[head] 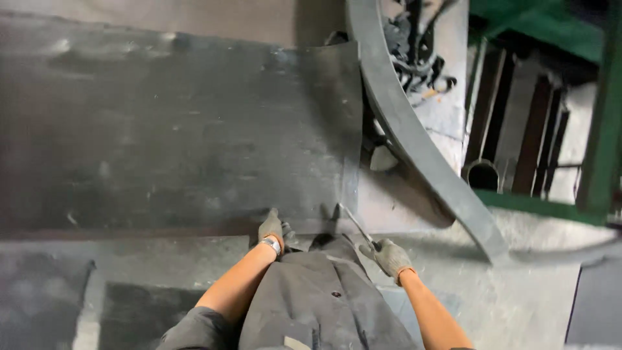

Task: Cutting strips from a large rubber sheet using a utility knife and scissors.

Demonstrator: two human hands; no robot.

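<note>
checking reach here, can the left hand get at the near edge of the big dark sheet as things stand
Probably yes: the gloved left hand already rests at the near edge of the dark sheet, with nothing between them. The right hand holds a thin tool off to the side.

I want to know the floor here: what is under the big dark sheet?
The dark sheet lies flat over the pale concrete floor, which shows bare beyond its right edge. The left hand presses its near edge. Whatever lies beneath the sheet is covered.

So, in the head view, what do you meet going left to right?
Large dark sheet → left hand in a grey glove → thin metal tool → right hand, gloved, gripping it → curved dark strip → green metal frame.
</note>
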